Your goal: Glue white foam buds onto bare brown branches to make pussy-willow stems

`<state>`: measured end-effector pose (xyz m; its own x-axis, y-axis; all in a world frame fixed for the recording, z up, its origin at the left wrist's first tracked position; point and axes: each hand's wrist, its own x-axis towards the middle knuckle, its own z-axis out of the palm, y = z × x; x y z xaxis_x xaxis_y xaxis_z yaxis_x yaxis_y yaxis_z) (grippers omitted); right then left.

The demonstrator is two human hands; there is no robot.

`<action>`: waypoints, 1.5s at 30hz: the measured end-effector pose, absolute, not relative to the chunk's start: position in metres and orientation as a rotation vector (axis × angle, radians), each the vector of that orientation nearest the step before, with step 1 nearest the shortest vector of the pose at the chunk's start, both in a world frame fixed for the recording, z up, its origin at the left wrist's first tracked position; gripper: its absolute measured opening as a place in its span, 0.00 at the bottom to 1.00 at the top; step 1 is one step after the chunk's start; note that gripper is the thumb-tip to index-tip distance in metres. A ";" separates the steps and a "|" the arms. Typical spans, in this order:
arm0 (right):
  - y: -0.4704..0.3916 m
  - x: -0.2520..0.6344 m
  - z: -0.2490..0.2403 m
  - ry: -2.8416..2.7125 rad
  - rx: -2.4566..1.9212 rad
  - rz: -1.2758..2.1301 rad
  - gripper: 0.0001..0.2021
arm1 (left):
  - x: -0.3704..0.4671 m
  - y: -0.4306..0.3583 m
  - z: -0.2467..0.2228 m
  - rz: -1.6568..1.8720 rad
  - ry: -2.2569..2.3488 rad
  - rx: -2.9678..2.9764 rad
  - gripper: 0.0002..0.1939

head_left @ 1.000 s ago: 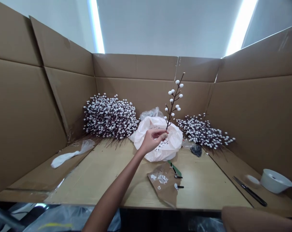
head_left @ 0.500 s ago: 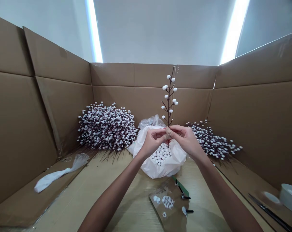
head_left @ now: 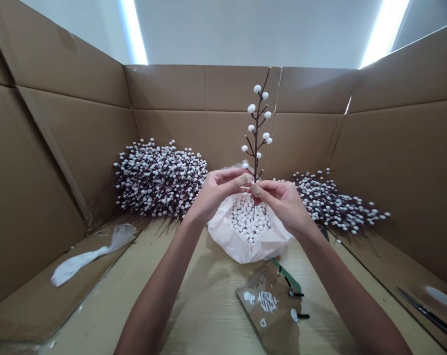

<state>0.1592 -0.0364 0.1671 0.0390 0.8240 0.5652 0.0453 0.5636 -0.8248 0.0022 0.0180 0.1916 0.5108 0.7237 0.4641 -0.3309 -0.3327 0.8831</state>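
A dark brown stem with white berries point(head_left: 256, 143) stands upright in front of me, above an open white bag point(head_left: 241, 251) full of loose white balls point(head_left: 250, 219). My right hand point(head_left: 282, 199) pinches the stem near its lower part, with tape-like wrapping on the thumb. Beside it on the left, my left hand point(head_left: 221, 190) has its thumb and fingers pressed together close to the stem; what lies between them, if anything, is too small to tell. A few twigs on the stem have bare tips.
Berry stems are piled at the left point(head_left: 160, 180) and right point(head_left: 334, 202). Nearer lie a cardboard piece with white smears point(head_left: 269, 315), a white plastic wrap point(head_left: 83, 261) on the left and scissors point(head_left: 426, 313) on the right. Cardboard walls point(head_left: 171, 88) surround the table.
My left hand has moved off the stem slightly to the left, while my right hand keeps its hold. The camera view has shifted, showing the bag's balls more fully.
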 end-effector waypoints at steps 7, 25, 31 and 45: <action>-0.037 0.153 0.163 -1.444 -0.784 0.657 0.10 | 0.015 0.006 0.187 1.192 0.327 1.428 0.06; 0.003 0.197 0.138 -1.765 -1.278 0.621 0.10 | 0.017 0.003 0.191 1.336 0.297 1.212 0.05; 0.038 0.204 0.098 -1.848 -1.467 0.511 0.12 | 0.014 -0.003 0.195 1.306 0.309 1.198 0.07; 0.041 0.188 0.071 -2.208 -1.535 0.386 0.13 | 0.017 -0.010 0.191 1.345 0.327 1.261 0.06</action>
